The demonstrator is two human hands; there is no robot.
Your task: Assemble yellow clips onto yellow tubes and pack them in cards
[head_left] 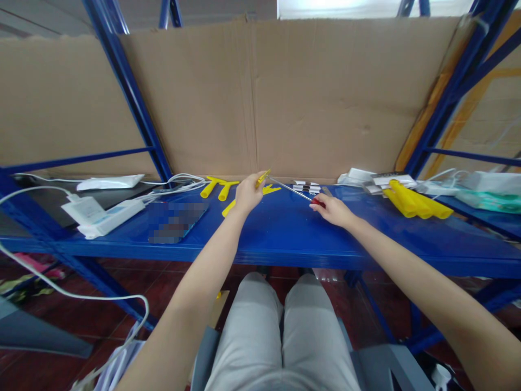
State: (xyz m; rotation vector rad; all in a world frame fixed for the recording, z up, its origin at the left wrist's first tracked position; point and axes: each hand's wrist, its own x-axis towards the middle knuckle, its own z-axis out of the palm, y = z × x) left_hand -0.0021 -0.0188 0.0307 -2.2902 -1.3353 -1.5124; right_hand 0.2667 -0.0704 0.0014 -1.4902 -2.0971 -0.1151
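My left hand is closed around a small yellow plastic piece, and most of that piece is hidden by the fingers. In my right hand is a screwdriver, gripped by its red handle. Its long metal shaft slants up and left, with the tip at or close to the yellow piece; contact cannot be made out. Several yellow tube-like parts lie left of my left hand. Another yellow part shows partly behind the left wrist. A forked yellow piece lies just beyond the left hand.
A blue shelf top carries everything, backed by a cardboard wall. A phone-like slab, a white power strip and cables stand left. Black-and-white small parts lie at the back. Yellow sleeves rest at right.
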